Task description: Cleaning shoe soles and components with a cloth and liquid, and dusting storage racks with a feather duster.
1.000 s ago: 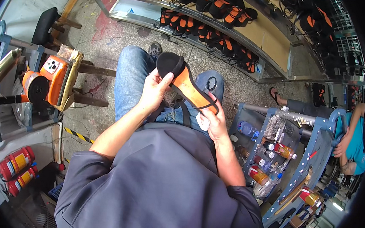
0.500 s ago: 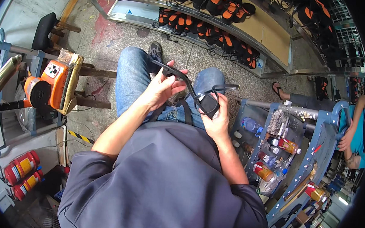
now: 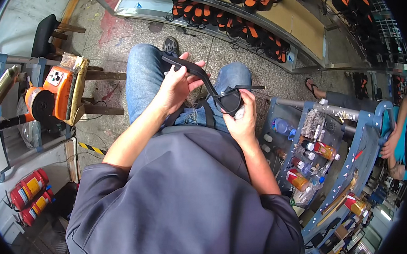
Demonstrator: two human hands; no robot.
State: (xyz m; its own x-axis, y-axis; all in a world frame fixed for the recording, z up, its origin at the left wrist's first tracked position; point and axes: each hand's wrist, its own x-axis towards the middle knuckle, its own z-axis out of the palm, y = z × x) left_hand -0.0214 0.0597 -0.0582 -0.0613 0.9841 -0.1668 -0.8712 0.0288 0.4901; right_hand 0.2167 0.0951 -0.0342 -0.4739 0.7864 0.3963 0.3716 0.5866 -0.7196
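In the head view, a slim black strappy sandal (image 3: 206, 79) spans both hands, its straps apparently attached; any unfinished detail is too small to tell. The left hand's (image 3: 174, 89) splayed fingers grasp one end, the right hand's (image 3: 243, 120) pinch the other. Right of the sandal, a blue metal cart (image 3: 346, 179) holds plastic bottles (image 3: 298, 181), some with amber liquid; beyond the sandal, a metal rack (image 3: 302, 27) bears black-and-orange sandals (image 3: 251, 33).

The sandal (image 3: 209, 86) looks smooth and mostly matt; the jeans (image 3: 141, 81) are faded denim, the shirt (image 3: 188, 192) matt cloth. The stool legs (image 3: 106, 76) (rough-looking) are wood, the fire extinguishers (image 3: 30, 189) glossy.
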